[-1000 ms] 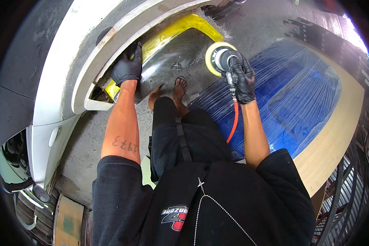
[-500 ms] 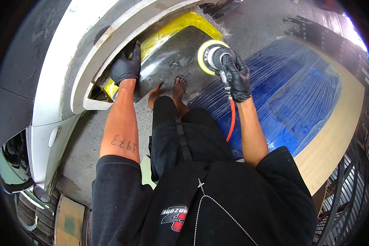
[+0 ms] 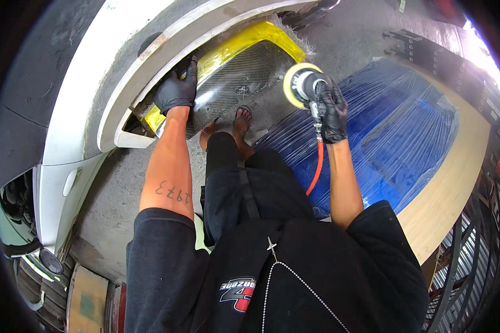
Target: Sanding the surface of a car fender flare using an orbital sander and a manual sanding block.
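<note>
Concrete floor (image 3: pixel 116 205) is surrounding a patterned panel (image 3: pixel 233 83) sitting beside white bodywork (image 3: pixel 75 119). Its face is showing gloss, but its far right corner is fraying into strands (image 3: pixel 305 49), suggesting unfinished work. A gloved left hand (image 3: pixel 176 91) is resting at the left edge, its grip hidden; the right hand (image 3: pixel 332 114) is gripping a sander (image 3: pixel 305 86), apparently hovering off the panel. An orange hose (image 3: pixel 318 172) is hanging before a film-wrapped blue piece (image 3: pixel 405 122) covering a board (image 3: pixel 450 200), crowding the right.

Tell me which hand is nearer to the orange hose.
Right. The right hand is near the upper end of the orange hose; the left hand is far to its left.
</note>
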Action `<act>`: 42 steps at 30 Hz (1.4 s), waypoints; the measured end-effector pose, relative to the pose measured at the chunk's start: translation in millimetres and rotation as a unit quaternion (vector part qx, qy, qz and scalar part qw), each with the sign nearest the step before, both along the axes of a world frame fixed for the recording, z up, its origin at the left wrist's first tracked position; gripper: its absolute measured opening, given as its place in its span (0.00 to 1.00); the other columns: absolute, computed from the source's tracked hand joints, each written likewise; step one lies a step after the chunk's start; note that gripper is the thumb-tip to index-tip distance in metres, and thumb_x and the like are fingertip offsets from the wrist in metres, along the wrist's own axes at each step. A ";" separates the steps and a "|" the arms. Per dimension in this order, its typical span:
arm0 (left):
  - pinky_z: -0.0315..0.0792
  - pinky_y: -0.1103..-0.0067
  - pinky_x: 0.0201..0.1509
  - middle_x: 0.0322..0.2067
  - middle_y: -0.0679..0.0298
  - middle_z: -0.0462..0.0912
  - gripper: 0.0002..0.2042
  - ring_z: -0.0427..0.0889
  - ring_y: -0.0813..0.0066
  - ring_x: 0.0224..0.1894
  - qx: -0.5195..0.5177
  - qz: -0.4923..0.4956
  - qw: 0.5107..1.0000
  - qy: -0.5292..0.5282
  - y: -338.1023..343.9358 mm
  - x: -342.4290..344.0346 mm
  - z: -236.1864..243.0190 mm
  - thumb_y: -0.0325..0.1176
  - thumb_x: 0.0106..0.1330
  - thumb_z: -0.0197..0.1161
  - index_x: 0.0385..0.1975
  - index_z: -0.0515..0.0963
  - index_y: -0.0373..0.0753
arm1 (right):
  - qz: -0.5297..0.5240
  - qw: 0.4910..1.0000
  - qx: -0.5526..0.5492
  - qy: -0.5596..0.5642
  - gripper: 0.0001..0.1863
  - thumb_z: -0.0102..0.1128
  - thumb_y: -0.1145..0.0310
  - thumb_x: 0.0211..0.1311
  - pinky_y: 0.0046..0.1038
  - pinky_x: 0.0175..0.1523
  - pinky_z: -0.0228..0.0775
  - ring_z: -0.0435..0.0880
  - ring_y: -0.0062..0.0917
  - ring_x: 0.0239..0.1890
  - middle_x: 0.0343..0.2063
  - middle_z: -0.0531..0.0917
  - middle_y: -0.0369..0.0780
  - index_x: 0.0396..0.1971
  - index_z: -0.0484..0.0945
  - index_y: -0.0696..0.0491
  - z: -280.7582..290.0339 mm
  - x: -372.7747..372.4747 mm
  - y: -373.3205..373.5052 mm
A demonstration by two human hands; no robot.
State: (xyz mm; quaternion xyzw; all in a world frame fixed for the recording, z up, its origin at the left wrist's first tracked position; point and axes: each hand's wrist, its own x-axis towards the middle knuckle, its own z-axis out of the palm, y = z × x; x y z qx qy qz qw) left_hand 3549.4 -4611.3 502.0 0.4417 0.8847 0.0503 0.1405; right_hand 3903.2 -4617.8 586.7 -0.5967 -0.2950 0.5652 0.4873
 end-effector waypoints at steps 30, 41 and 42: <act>0.78 0.62 0.52 0.46 0.53 0.87 0.40 0.86 0.50 0.47 -0.002 -0.011 1.000 -0.022 1.0 0.2 8.1 0.76 0.61 0.48 0.55 0.82 0.47 | 0.037 0.999 -0.022 -0.001 0.17 0.65 0.69 0.68 0.18 0.25 0.75 0.80 0.16 0.22 0.33 0.86 0.37 0.55 0.80 0.55 11.3 -16.2 0.3; 0.79 0.62 0.50 0.47 0.51 0.86 0.41 0.87 0.50 0.46 -0.020 -0.006 1.000 -0.019 1.2 -0.4 4.6 0.77 0.61 0.46 0.58 0.80 0.48 | 0.041 0.998 -0.031 0.020 0.18 0.65 0.69 0.68 0.17 0.22 0.70 0.78 0.15 0.19 0.30 0.84 0.35 0.56 0.79 0.55 11.2 -16.5 -0.8; 0.79 0.61 0.50 0.47 0.51 0.86 0.41 0.87 0.50 0.46 -0.022 -0.001 0.999 -0.028 1.6 0.1 5.7 0.77 0.61 0.46 0.58 0.80 0.48 | 0.039 0.999 -0.032 0.020 0.18 0.65 0.69 0.68 0.17 0.21 0.69 0.77 0.15 0.18 0.29 0.84 0.35 0.55 0.79 0.55 11.7 -17.2 -0.8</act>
